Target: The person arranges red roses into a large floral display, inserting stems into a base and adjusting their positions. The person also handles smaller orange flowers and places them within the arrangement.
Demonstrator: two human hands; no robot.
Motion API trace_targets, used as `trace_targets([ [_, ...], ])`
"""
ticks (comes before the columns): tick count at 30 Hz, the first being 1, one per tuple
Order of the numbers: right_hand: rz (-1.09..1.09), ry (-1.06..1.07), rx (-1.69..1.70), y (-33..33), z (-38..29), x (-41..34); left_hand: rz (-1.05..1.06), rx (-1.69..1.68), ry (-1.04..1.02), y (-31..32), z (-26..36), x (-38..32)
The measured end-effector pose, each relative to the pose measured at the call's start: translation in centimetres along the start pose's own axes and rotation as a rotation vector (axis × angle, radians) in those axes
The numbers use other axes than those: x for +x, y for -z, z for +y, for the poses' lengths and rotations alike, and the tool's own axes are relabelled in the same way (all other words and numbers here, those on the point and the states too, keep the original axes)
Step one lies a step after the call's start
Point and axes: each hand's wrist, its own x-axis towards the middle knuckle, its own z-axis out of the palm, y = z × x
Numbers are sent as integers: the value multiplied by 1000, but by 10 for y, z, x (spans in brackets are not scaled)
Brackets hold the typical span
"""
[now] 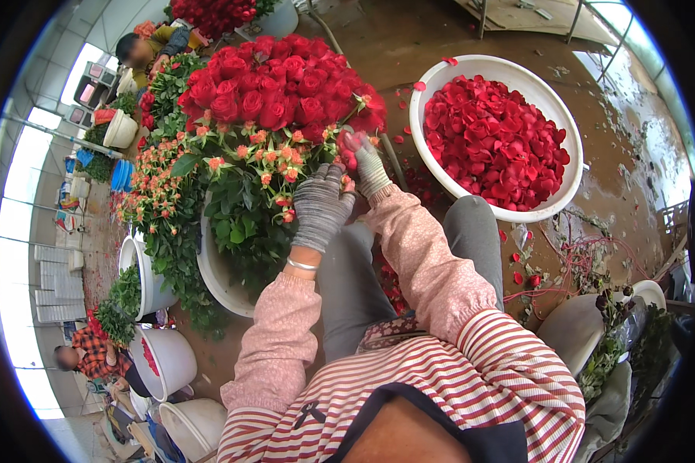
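Observation:
My left hand (pixel 323 202), in a grey striped knit glove, is at the lower right edge of a large bunch of red roses (pixel 284 81), its fingers curled by the flower heads; what it grips is hidden. Close beside it, my right hand (pixel 364 159), in a pale glove with pinkish fingertips, has its fingers on something red, partly blurred; whether it holds a bloom or petals I cannot tell. Small orange-centred flowers (pixel 260 153) and green leaves (pixel 231 202) hang below the roses, over a white tub (pixel 211 272). A round white basin (pixel 576 142) to the right is filled with loose red petals (pixel 492 139).
Two people, one at the upper left (pixel 145 52) and one at the lower left (pixel 92 356), are beside flowers and tubs. Scattered petals and pink cord (pixel 573 252) lie on the wet brown floor. Wilted stems (pixel 605 347) lie at the lower right.

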Motion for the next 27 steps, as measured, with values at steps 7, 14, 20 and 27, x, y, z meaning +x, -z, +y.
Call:
trace_targets([
  [7,-120,-206,220,48,-82,6,-96,-9,76,3,6,12],
  [14,126,197,533,98,-157,18,-148,300,-241,-14,22,75],
  [20,-87,517,-1378,61,-85,39,-476,268,87,-24,41,99],
  [27,-183,267,-1741,49,-78,41,-595,336,-63,-19,38,79],
])
